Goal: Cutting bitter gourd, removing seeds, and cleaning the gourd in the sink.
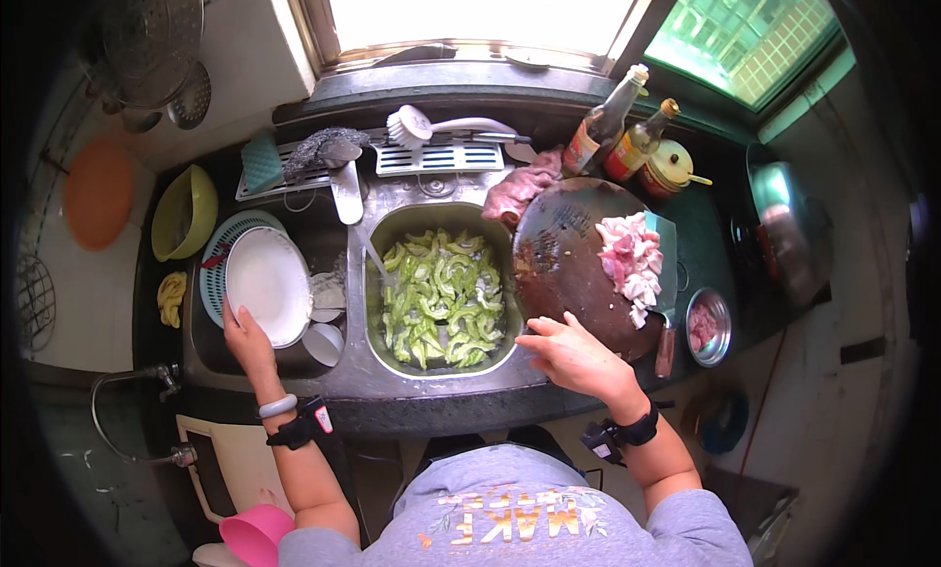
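Observation:
My left hand (251, 345) grips the near-left rim of a white bowl (268, 283) over the left sink basin; the fingers behind the rim are partly hidden. Behind the bowl shows a light-blue colander (214, 276). My right hand (580, 359) hovers by the near edge of a round dark cutting board (559, 273), fingers stretched out and nothing in them. In the right sink basin (375, 346), sliced green gourd pieces (446, 297) sit in water under the running tap (346, 190). On the board, pale pink meat pieces (632, 258) lie beside and partly on a cleaver (665, 312).
A small metal bowl of minced meat (708, 327) stands right of the board. Behind are two bottles (608, 121), a lidded jar (668, 167), a pink cloth (521, 187) and a scrub brush (412, 128). A yellow-green bowl (186, 214) leans at left; a white cup (322, 345) lies in the left basin.

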`<state>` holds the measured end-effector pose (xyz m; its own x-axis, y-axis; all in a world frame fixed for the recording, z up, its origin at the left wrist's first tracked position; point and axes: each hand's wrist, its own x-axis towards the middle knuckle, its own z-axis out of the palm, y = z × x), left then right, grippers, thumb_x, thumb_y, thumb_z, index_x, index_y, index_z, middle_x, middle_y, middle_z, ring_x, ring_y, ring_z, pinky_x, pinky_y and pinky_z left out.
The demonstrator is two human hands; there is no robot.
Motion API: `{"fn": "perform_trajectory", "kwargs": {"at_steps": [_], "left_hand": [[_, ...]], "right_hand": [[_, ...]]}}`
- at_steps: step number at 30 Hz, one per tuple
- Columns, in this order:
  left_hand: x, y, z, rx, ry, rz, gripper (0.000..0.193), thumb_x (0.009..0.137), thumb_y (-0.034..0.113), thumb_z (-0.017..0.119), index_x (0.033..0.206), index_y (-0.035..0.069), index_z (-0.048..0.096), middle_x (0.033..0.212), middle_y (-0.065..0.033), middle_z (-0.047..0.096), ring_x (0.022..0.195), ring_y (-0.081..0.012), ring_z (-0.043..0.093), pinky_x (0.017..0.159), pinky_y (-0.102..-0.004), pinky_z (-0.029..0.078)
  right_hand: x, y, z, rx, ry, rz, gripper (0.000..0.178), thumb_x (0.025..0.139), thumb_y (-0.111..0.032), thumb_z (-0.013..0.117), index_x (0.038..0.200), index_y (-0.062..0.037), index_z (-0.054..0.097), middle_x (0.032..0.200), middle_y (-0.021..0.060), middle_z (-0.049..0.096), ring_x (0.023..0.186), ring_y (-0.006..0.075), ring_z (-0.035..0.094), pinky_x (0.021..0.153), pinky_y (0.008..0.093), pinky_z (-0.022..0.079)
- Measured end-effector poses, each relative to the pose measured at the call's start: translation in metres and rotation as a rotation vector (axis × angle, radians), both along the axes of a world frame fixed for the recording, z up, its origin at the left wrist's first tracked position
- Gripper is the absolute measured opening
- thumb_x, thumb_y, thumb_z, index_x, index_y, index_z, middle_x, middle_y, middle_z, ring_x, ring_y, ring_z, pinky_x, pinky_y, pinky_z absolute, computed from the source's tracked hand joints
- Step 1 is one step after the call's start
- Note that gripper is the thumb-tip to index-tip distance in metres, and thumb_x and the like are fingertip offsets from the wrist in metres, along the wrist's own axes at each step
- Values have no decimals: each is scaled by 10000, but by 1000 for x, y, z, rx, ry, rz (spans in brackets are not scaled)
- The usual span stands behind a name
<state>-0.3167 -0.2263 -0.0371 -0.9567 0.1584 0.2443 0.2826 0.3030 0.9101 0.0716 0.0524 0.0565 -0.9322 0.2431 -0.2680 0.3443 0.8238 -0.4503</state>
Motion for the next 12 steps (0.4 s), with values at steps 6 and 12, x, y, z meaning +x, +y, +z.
{"fn": "perform_trajectory", "kwargs": {"at_steps": [6,12], "left_hand": [[17,-15,29,-369,318,117,369,954,65,411,1303,-9,506,1244,-230,583,1140,-388,570,931,-415,465],[61,-35,39,-309,433,-64,399,906,-5,424,1295,-8,514,1229,-231,591,1145,-404,555,963,-423,441]], "right_hand": [[-74,23,-31,-130,415,121,495,810,-77,662,1273,7,509,1393,243,437,1204,398,495,1012,424,421],[-219,55,-33,169,682,-46,713,720,31,596,1390,34,350,1481,241,296,1343,385,358,1058,424,401]]}}
